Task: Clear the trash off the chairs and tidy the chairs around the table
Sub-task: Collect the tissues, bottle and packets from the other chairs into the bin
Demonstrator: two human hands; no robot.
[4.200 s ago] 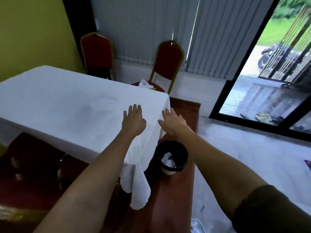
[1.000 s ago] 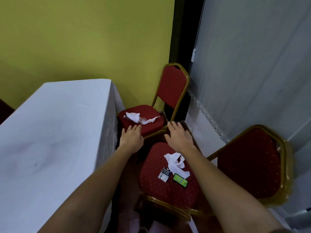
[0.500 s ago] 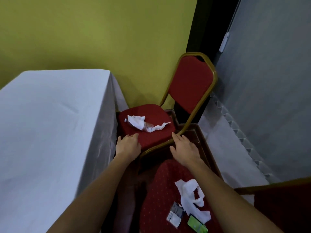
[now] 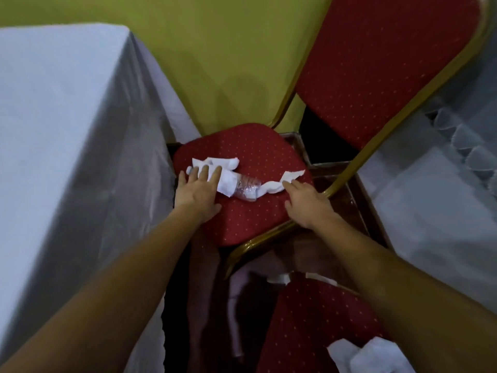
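Observation:
A red chair with a gold frame (image 4: 258,211) stands in the corner beside the table. On its seat lie crumpled white tissue (image 4: 215,164), a crushed clear plastic bottle (image 4: 246,188) and another strip of tissue (image 4: 279,183). My left hand (image 4: 197,192) lies flat on the seat with straight fingers touching the left tissue. My right hand (image 4: 306,203) is spread over the seat's right side, its fingertips at the end of the tissue strip. A second red chair (image 4: 309,327) sits close below, with white tissue (image 4: 368,356) on its seat.
The table under a white cloth (image 4: 67,130) fills the left, its drape brushing the corner chair. A yellow-green wall (image 4: 215,63) is behind. White curtain fabric (image 4: 443,184) hangs at the right. Dark red floor shows between the two chairs.
I have leaned in closer to the corner chair. Both hands moved forward from the seat's front edge onto the seat, now reaching the tissue at either end.

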